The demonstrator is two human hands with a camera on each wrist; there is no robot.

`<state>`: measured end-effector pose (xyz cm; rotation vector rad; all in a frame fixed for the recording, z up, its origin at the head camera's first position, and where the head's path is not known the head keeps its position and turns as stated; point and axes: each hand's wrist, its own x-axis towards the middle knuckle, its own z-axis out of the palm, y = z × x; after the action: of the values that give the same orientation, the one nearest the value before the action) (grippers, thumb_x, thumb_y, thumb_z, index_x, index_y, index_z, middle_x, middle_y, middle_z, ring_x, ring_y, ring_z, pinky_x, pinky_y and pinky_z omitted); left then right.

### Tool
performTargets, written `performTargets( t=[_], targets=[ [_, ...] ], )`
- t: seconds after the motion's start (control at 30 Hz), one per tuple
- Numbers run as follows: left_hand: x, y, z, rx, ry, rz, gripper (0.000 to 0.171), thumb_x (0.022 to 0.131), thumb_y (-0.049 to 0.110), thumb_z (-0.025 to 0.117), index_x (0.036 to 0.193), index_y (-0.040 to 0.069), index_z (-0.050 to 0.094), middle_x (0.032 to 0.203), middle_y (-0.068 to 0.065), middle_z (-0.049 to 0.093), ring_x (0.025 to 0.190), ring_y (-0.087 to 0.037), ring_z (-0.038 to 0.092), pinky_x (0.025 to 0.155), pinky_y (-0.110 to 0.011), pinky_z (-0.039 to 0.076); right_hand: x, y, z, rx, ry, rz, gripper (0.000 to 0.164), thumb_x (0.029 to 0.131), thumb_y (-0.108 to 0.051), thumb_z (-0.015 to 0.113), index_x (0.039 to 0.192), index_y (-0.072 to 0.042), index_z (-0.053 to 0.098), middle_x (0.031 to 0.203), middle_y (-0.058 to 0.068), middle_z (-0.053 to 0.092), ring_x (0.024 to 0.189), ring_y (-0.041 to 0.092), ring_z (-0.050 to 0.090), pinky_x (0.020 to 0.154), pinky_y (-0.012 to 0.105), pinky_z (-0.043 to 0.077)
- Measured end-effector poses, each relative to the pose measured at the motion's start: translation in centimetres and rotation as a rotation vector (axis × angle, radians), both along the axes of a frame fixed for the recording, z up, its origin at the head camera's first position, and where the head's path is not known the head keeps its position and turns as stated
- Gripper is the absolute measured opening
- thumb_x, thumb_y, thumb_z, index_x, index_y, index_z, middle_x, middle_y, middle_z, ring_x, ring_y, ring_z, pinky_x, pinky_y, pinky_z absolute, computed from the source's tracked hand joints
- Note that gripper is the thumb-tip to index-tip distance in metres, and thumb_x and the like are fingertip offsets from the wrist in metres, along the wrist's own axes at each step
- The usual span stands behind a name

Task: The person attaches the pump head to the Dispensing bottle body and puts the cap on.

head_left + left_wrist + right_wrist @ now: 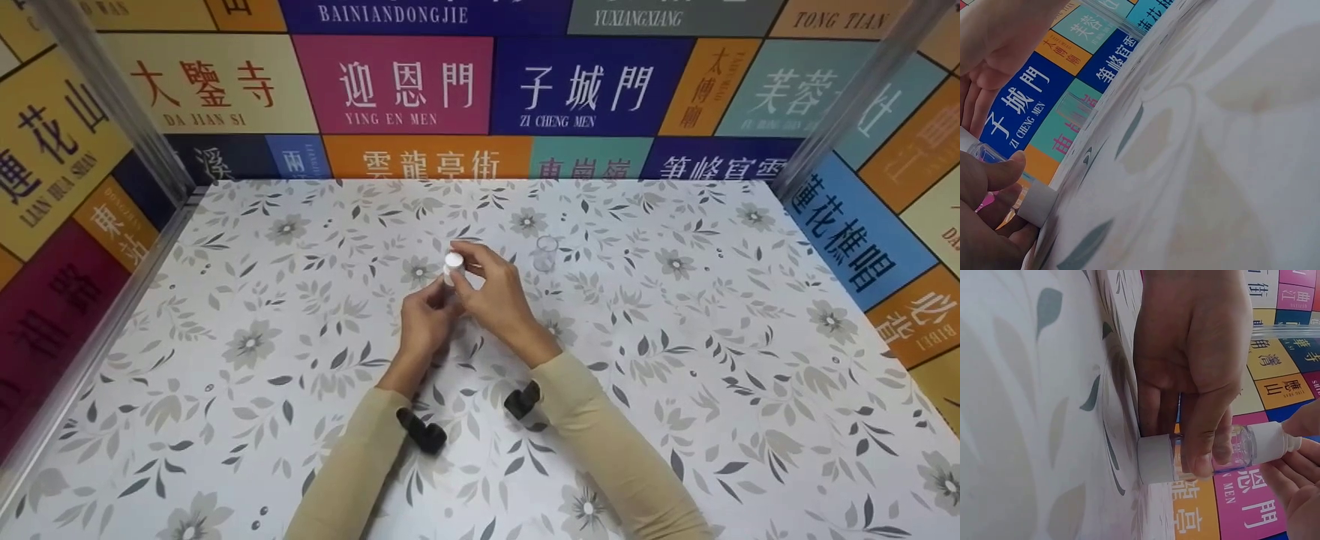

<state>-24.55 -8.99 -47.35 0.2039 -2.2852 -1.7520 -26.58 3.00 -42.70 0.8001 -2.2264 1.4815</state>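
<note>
A small clear pump bottle (1157, 459) with a white base and a white stepped top (454, 261) stands upright, its base right at the tabletop. My left hand (427, 319) grips the clear body low down, thumb on one side and fingers on the other. Around the white top, my right hand (495, 292) pinches with thumb and fingers. In the right wrist view the left hand (1193, 354) covers part of the clear body. A clear cap (545, 255) sits on the table just right of the right hand.
The table (675, 360) wears a white cover with grey leaves and flowers. Colourful panels (394, 86) with printed characters rise behind it and at both sides. A dark wrist camera (422, 431) is strapped to the left sleeve, another (523, 400) to the right.
</note>
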Motion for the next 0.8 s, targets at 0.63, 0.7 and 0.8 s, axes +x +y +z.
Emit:
performTargets(
  t=[0.63, 0.7, 0.8],
  targets=[
    [-0.07, 0.06, -0.1, 0.004, 0.034, -0.006, 0.047, 0.083, -0.001, 0.073, 0.129, 0.003, 0.065, 0.122, -0.019, 0.07, 0.115, -0.029, 0.069, 0.101, -0.037, 0.055, 0.11, 0.05, 0.26, 0.045, -0.137, -0.002, 0.045, 0.09, -0.004, 0.069, 0.133, 0.002, 0.058, 0.13, 0.018, 0.066, 0.119, 0.028, 0.065, 0.1, 0.031, 0.055],
    [-0.03, 0.03, -0.14, 0.007, 0.043, -0.007, 0.045, 0.084, -0.001, 0.072, 0.128, 0.002, 0.065, 0.119, -0.02, 0.071, 0.11, -0.03, 0.07, 0.097, -0.038, 0.056, 0.13, 0.07, 0.23, 0.065, -0.137, 0.001, 0.045, 0.091, -0.004, 0.068, 0.134, 0.002, 0.057, 0.129, 0.019, 0.065, 0.118, 0.029, 0.065, 0.1, 0.033, 0.055],
    [0.02, -0.01, -0.26, 0.003, 0.059, -0.004, 0.042, 0.084, -0.001, 0.071, 0.126, 0.001, 0.067, 0.113, -0.021, 0.073, 0.103, -0.03, 0.072, 0.093, -0.038, 0.058, 0.12, 0.1, 0.16, 0.064, -0.13, 0.004, 0.045, 0.09, -0.004, 0.071, 0.132, 0.002, 0.057, 0.125, 0.02, 0.066, 0.116, 0.03, 0.066, 0.098, 0.034, 0.057]
  ],
)
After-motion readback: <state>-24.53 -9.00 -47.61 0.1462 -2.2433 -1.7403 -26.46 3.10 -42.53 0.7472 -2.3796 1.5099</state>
